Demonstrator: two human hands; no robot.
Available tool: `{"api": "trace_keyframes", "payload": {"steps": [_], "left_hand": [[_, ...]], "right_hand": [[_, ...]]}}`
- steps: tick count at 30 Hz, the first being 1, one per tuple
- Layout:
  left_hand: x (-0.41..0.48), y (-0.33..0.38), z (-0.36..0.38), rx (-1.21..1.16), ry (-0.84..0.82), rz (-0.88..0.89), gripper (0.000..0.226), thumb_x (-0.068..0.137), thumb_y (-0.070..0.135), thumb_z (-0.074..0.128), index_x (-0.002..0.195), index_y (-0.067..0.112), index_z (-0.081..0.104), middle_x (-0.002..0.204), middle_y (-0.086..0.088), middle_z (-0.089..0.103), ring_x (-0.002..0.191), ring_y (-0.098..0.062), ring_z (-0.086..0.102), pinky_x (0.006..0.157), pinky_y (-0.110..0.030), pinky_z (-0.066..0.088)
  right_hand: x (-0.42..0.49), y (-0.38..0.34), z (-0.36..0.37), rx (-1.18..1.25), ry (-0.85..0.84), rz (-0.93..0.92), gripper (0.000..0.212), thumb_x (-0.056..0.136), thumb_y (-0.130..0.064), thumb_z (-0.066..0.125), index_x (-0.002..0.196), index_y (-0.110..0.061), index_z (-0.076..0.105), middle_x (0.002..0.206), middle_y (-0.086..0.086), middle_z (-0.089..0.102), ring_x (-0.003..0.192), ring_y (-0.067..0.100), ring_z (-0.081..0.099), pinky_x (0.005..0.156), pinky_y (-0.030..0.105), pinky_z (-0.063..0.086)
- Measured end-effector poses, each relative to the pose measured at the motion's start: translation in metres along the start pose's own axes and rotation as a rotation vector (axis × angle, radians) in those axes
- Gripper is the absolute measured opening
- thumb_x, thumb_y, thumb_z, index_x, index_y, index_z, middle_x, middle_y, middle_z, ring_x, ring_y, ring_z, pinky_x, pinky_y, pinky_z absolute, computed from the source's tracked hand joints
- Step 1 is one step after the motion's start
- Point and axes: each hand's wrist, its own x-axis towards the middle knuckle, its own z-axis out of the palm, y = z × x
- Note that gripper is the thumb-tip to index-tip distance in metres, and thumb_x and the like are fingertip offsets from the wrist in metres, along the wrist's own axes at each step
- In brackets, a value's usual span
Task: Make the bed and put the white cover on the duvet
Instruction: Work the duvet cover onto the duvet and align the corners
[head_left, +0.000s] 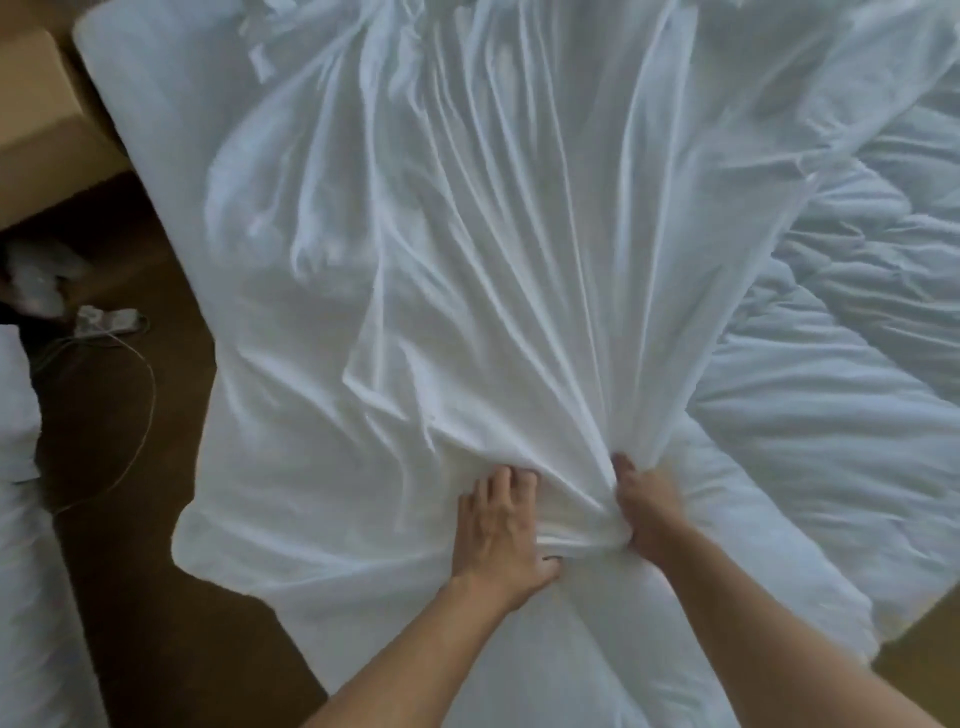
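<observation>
A thin white cover (441, 249) lies spread over the bed, creased in long folds that fan out from my hands. The puffy white duvet (852, 374) lies bunched on the right side of the bed, partly under the cover. My left hand (498, 530) presses on a gathered bunch of the cover near the bed's near edge, fingers curled into the cloth. My right hand (649, 509) grips the same bunch from the right, fingers buried in the folds. The mattress (130, 78) shows bare at the far left corner.
A cardboard box (36, 130) stands by the bed's far left corner. On the brown floor (130, 571) lie a white cable and charger (109, 322) and crumpled plastic (36, 280). More white bedding (21, 519) sits at the left edge.
</observation>
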Motion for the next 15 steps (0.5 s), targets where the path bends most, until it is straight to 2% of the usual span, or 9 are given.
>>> {"api": "trace_keyframes", "payload": {"steps": [2, 3, 5, 6, 9, 12, 14, 15], "left_hand": [[0.024, 0.043, -0.003, -0.003, -0.044, 0.025, 0.061, 0.066, 0.036, 0.075, 0.12, 0.02, 0.05, 0.117, -0.005, 0.055, 0.104, -0.029, 0.056, 0.088, -0.041, 0.05], [0.029, 0.062, -0.002, 0.019, -0.113, 0.051, 0.049, 0.079, 0.024, 0.069, 0.124, 0.018, 0.05, 0.121, -0.008, 0.059, 0.109, -0.031, 0.059, 0.09, -0.042, 0.05], [0.025, 0.079, 0.015, 0.131, -0.261, 0.097, 0.031, 0.099, 0.014, 0.047, 0.129, 0.017, 0.053, 0.126, -0.012, 0.064, 0.117, -0.033, 0.061, 0.094, -0.041, 0.048], [0.017, 0.08, 0.025, 0.139, -0.315, 0.078, 0.031, 0.102, 0.015, 0.04, 0.128, 0.017, 0.057, 0.127, -0.012, 0.065, 0.119, -0.034, 0.061, 0.096, -0.04, 0.047], [-0.002, 0.074, 0.038, 0.013, -0.38, -0.068, 0.032, 0.101, 0.023, 0.04, 0.12, 0.017, 0.066, 0.123, -0.012, 0.067, 0.116, -0.034, 0.062, 0.094, -0.038, 0.048], [-0.006, 0.082, 0.033, -0.07, -0.456, -0.088, 0.032, 0.098, 0.024, 0.042, 0.119, 0.018, 0.065, 0.122, -0.011, 0.068, 0.114, -0.033, 0.062, 0.093, -0.036, 0.048], [0.002, 0.095, 0.027, -0.162, -0.425, -0.072, 0.034, 0.091, 0.024, 0.045, 0.122, 0.023, 0.06, 0.122, -0.008, 0.065, 0.115, -0.032, 0.061, 0.094, -0.036, 0.049], [0.011, 0.106, 0.024, -0.22, -0.376, -0.057, 0.04, 0.085, 0.027, 0.049, 0.124, 0.024, 0.058, 0.123, -0.005, 0.062, 0.116, -0.029, 0.059, 0.096, -0.036, 0.048]], "right_hand": [[-0.002, 0.037, -0.009, 0.137, -0.022, 0.117, 0.062, 0.09, -0.055, 0.06, 0.127, -0.005, 0.062, 0.121, 0.021, 0.066, 0.107, 0.039, 0.065, 0.092, 0.054, 0.055], [-0.005, 0.048, -0.014, 0.217, -0.074, 0.176, 0.058, 0.09, -0.053, 0.063, 0.123, -0.005, 0.064, 0.114, 0.018, 0.069, 0.102, 0.038, 0.068, 0.088, 0.056, 0.057], [-0.004, 0.045, -0.032, 0.393, -0.177, 0.226, 0.039, 0.093, -0.038, 0.07, 0.116, -0.007, 0.066, 0.104, 0.017, 0.073, 0.093, 0.036, 0.072, 0.084, 0.055, 0.06], [0.003, 0.034, -0.045, 0.475, -0.218, 0.188, 0.033, 0.093, -0.029, 0.072, 0.116, -0.006, 0.066, 0.103, 0.018, 0.074, 0.091, 0.036, 0.072, 0.081, 0.052, 0.061], [0.046, -0.024, -0.087, 0.709, -0.278, 0.024, 0.034, 0.09, -0.013, 0.07, 0.123, -0.004, 0.066, 0.109, 0.02, 0.073, 0.088, 0.035, 0.073, 0.064, 0.041, 0.061], [0.088, -0.076, -0.119, 0.841, -0.31, -0.018, 0.036, 0.091, -0.016, 0.071, 0.125, -0.005, 0.066, 0.107, 0.016, 0.074, 0.085, 0.03, 0.074, 0.063, 0.04, 0.06], [0.109, -0.08, -0.133, 0.704, -0.163, -0.02, 0.039, 0.093, -0.024, 0.071, 0.124, -0.001, 0.065, 0.111, 0.012, 0.071, 0.09, 0.026, 0.07, 0.065, 0.034, 0.057], [0.112, -0.071, -0.142, 0.553, -0.045, -0.014, 0.042, 0.095, -0.029, 0.069, 0.125, 0.0, 0.063, 0.113, 0.011, 0.067, 0.096, 0.025, 0.066, 0.07, 0.034, 0.053]]}}
